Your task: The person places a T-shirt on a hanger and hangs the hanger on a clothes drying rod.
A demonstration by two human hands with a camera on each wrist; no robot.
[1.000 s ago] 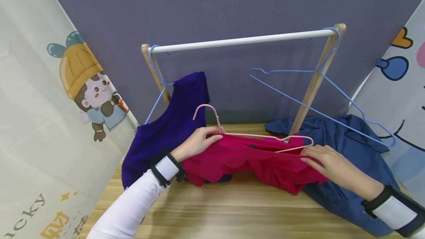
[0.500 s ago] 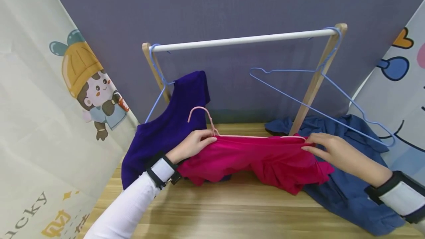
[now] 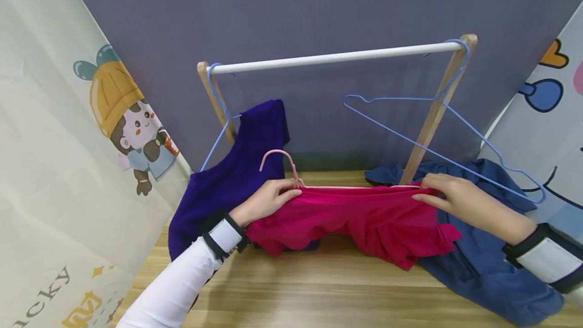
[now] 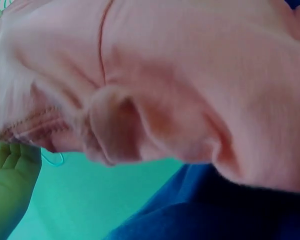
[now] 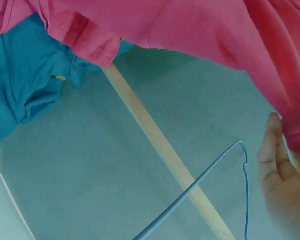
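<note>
A red short-sleeved shirt is held stretched sideways over the wooden table, with a pink hanger inside its neck opening. The hanger's hook stands free above the cloth. My left hand pinches the shirt's edge together with the hanger near the base of the hook. At the opposite end, my right hand grips the shirt's edge around the hanger's tip, which is hidden. The shirt's folds fill most of the left wrist view. In the right wrist view, the shirt spans the top.
Behind stands a rack with a white rail. A purple garment hangs at its left on a blue hanger. A bare blue hanger hangs at the right, above a crumpled blue garment on the table.
The hanger's right arm, previously exposed above the neckline, has slipped mostly inside the shirt. My right hand has shifted slightly right, drawing the edge straighter. The left hand has moved slightly left.
</note>
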